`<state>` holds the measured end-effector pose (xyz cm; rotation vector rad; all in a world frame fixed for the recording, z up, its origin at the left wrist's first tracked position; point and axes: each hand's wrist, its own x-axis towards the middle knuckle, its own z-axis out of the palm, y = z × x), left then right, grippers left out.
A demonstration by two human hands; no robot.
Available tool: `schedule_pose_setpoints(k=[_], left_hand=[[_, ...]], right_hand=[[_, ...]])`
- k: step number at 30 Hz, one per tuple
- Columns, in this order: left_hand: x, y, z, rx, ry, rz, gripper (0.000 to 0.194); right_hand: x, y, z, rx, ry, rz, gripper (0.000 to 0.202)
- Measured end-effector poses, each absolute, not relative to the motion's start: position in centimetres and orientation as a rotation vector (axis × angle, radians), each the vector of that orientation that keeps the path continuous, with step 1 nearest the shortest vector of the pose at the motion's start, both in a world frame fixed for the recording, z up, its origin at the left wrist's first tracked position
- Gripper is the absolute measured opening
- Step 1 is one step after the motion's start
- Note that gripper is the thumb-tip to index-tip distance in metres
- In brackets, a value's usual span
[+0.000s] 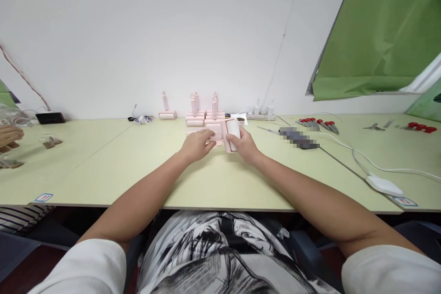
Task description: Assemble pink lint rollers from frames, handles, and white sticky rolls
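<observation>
Apparently only the head view is on offer, and it shows both bare hands low over the table (220, 188). The right hand (246, 147) is wrapped around a pink roller (233, 133) with a white roll, tilted up just in front of the row of standing rollers (195, 121). The left hand (197, 146) has its thumb and fingers parted beside a pale pink cover (215, 131) — whether the fingertips touch it cannot be told.

Crowding looks like the main risk: a knuckle or the cover's edge could catch the handles behind and tip a roller over. If the right grip loosened, the held roller could drop or twist — its smooth side may well be slippery. A careless thumb might also press or smudge the white roll.
</observation>
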<state>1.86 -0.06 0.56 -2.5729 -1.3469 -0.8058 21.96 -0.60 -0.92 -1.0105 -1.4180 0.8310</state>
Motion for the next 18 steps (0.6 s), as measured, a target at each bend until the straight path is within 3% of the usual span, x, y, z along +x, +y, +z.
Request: schedule_pose_setpoints(k=[12, 18], left_hand=[[0.9, 1.1, 0.3, -2.473, -1.406, -0.690, 0.033], [0.4, 1.4, 0.9, -2.313, -1.582, -0.718, 0.035]], right_hand=[[21.5, -1.2, -0.2, -0.946, -1.366, 1.072, 0.046], [21.8, -1.6, 0.0, -0.832, -1.369, 0.942, 0.050]])
